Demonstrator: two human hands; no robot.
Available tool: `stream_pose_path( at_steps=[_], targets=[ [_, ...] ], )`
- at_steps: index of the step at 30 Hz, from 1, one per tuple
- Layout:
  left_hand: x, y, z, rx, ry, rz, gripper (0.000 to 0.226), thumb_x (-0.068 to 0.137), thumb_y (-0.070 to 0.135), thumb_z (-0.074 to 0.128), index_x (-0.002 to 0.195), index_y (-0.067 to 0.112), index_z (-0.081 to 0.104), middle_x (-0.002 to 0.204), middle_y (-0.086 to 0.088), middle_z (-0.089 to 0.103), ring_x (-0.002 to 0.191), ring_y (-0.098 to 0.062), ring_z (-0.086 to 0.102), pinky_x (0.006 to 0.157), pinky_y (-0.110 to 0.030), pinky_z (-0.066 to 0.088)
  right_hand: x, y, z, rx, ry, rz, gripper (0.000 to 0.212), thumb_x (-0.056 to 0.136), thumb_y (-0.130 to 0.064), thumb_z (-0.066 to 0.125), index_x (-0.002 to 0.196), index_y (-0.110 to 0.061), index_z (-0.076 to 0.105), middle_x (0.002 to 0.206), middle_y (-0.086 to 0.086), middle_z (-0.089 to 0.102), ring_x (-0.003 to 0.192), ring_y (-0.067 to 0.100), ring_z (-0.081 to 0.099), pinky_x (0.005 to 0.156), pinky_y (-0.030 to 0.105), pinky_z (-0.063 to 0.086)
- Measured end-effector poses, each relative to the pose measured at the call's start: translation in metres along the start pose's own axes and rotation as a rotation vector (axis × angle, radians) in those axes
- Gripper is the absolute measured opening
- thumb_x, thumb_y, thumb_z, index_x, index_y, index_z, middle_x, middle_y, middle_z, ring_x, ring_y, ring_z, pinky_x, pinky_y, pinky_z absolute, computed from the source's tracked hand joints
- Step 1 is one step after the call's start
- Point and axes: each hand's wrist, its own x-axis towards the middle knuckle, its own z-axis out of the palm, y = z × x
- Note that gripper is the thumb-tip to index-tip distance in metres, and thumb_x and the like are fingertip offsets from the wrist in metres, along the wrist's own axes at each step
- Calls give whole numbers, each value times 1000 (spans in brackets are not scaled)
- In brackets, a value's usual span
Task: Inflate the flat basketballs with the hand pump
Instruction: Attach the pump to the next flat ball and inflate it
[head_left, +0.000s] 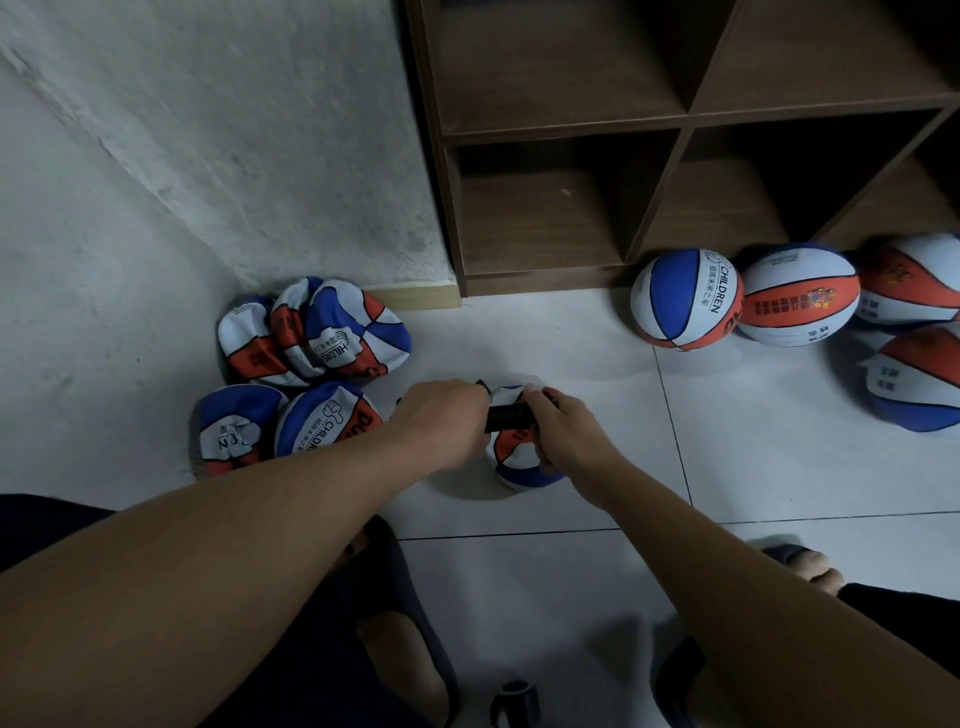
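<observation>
A flat red, white and blue basketball (519, 462) lies on the tiled floor in the middle of the view. A black hand pump (509, 417) lies across the top of it. My left hand (444, 421) is closed around the pump's left end. My right hand (563, 428) grips the pump's right end and presses against the ball. The pump's needle and the ball's valve are hidden by my hands. Several more flat basketballs (311, 332) are heaped at the left by the wall.
Several round, inflated basketballs (685, 301) rest at the right in front of a brown wooden cubby shelf (571, 135). A rough white wall (234, 130) fills the left. My feet in dark slippers (405, 597) stand near the bottom, with a small dark object (514, 701) between them.
</observation>
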Motion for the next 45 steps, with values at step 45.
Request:
stream_pose_path(
  at_steps=[45],
  targets=[
    [11,-25,13,-4,-4,-87,18,103,39,65,93,25,58,76,3,55,72,-26,61,59,-33,40,12,-4,-77,175,196,90,26,107,-31,58,101,-6,64,60,1,39,49,18,33,46,31,32]
  ],
)
